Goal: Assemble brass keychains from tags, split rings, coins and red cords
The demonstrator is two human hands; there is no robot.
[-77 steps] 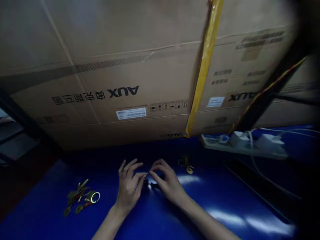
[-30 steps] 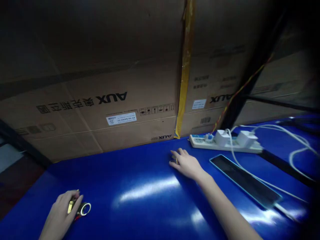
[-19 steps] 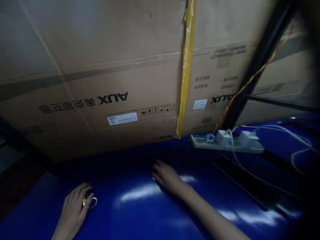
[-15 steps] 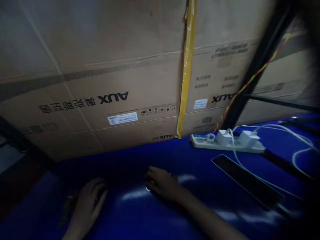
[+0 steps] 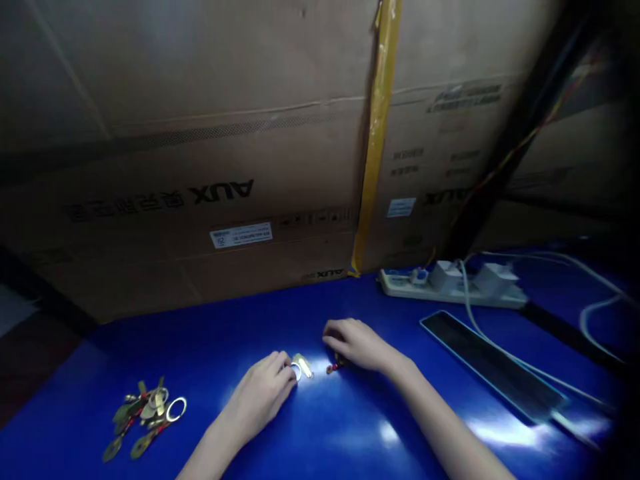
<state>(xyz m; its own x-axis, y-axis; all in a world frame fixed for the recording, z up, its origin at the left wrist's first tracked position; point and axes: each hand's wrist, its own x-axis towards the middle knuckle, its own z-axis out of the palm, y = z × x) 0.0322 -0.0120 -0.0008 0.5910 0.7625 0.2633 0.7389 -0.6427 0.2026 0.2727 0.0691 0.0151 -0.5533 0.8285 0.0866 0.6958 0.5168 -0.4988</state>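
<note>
Tabletop [image 5: 310, 427]: glossy blue
Left hand [image 5: 260, 395]: pinching key ring [image 5: 299, 368]
Right hand [image 5: 361, 343]: beside key ring, gripping red-tagged key [image 5: 333, 367]
Care: hold key ring flat

Desk: a glossy deep-blue desk [image 5: 210, 340] with pale patches of glare.
Backdrop: large brown cardboard boxes [image 5: 200, 133] printed AUX upside down, standing along the desk's far edge, with a strip of yellow tape [image 5: 375, 133] running down them.
Right side: a dark slanting metal post [image 5: 500, 180]; a long white power strip [image 5: 400, 285] carrying white plugs and cables.
Floor: dark reddish floor [image 5: 30, 360], at left.
Light: dim.
</note>
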